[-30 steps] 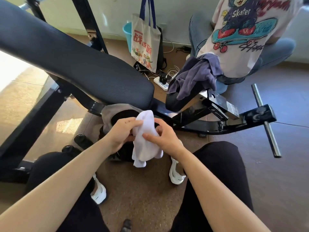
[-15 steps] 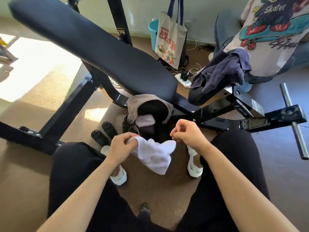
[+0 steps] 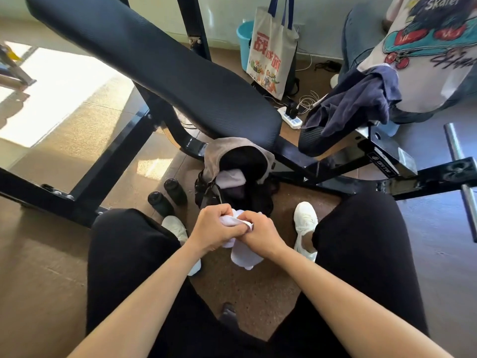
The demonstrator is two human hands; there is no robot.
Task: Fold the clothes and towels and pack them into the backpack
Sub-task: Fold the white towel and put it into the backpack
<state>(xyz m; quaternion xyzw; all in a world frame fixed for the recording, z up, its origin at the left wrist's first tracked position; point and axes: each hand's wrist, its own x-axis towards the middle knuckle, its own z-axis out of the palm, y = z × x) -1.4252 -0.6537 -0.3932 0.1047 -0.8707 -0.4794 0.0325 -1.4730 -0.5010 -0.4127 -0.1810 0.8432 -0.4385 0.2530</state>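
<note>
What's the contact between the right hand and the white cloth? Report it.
Touching. The head view shows the right hand pinching the white cloth, the left hand gripping it alongside.

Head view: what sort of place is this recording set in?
Likely a home workout room or small gym: a padded weight bench on a steel frame, a printed tote bag, and a power strip on the floor.

White cloth (image 3: 245, 257), grey backpack (image 3: 220, 151)
</note>
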